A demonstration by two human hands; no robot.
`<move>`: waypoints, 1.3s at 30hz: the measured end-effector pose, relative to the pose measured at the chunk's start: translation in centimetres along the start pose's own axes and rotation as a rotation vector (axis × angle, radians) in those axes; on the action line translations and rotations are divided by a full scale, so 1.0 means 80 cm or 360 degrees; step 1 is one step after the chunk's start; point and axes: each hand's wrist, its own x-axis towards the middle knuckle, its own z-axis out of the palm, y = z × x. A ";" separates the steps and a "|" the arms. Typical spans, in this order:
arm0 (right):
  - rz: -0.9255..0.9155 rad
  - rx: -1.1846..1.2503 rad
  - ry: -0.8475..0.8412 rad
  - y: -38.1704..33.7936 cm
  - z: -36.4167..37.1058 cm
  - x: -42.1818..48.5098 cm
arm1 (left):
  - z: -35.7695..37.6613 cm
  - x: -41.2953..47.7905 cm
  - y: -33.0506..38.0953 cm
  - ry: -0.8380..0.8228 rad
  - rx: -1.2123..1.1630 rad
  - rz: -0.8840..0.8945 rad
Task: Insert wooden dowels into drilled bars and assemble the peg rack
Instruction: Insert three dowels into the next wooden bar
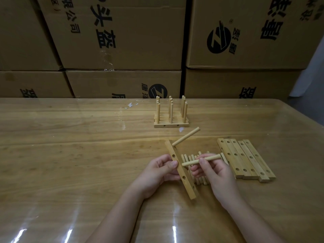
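Pale wood throughout: the left hand (157, 172) grips a drilled bar (188, 187) at mid-length, one seated dowel (186, 136) in its far end; the right hand (213, 171) pinches a second dowel (190, 163), tip near a middle hole. Light, stiff, smooth sticks, probably best held mid-length. Loose dowels (186, 157) lie beneath, spare bars (245, 158) just right, a finished peg rack (171, 118) beyond, closed cartons (122, 41) behind, contents unseen
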 end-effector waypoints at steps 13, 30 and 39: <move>-0.0055 -0.0208 -0.0028 -0.001 0.004 -0.004 | 0.005 -0.005 0.004 -0.0028 0.0139 -0.0019; -0.0137 -0.0937 0.0525 0.010 -0.031 0.008 | -0.005 0.001 0.003 0.0043 -0.0173 0.0062; 0.0013 -0.1863 0.0168 0.022 -0.027 0.010 | -0.005 0.002 0.008 0.0312 -0.0511 0.0134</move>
